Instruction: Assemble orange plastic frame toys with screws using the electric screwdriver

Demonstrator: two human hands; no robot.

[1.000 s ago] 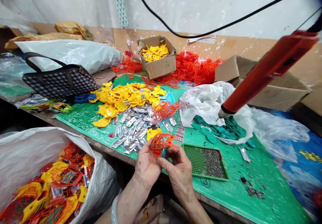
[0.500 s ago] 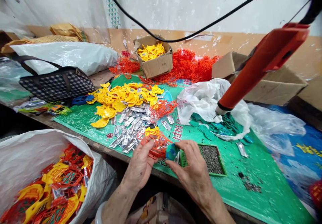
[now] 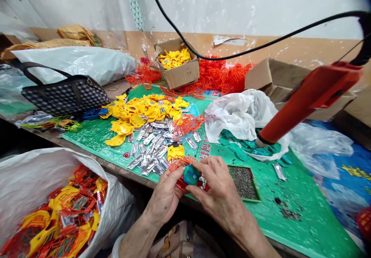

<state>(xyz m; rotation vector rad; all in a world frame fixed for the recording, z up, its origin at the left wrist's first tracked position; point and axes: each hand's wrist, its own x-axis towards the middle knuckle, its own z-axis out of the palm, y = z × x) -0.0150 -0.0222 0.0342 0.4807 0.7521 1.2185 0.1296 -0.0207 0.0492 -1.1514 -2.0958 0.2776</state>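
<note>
My left hand [image 3: 167,190] is closed on an orange plastic frame [image 3: 181,164] near the table's front edge. In the fingers of my right hand [image 3: 216,182] is a teal plastic piece [image 3: 191,175], pressed against the frame. Part of the frame is hidden behind the teal piece and my fingers. Just beyond my hands, a yellow plastic part [image 3: 175,152] with a black tab lies on the table. Left of it spread loose shiny metal blades [image 3: 153,149], with a heap of yellow parts [image 3: 145,109] behind them.
A red electric screwdriver [image 3: 307,103] hangs at the right on a black cable. Below it are a white bag [image 3: 232,113] with teal pieces and a green tray [image 3: 259,196] of small screws. At lower left stands a white sack [image 3: 116,190] of assembled pieces. A cardboard box [image 3: 182,76] stands behind.
My right hand has moved slightly left, bringing the teal piece onto the orange frame. The hanging screwdriver has swung a little to the right and its cable has shifted.
</note>
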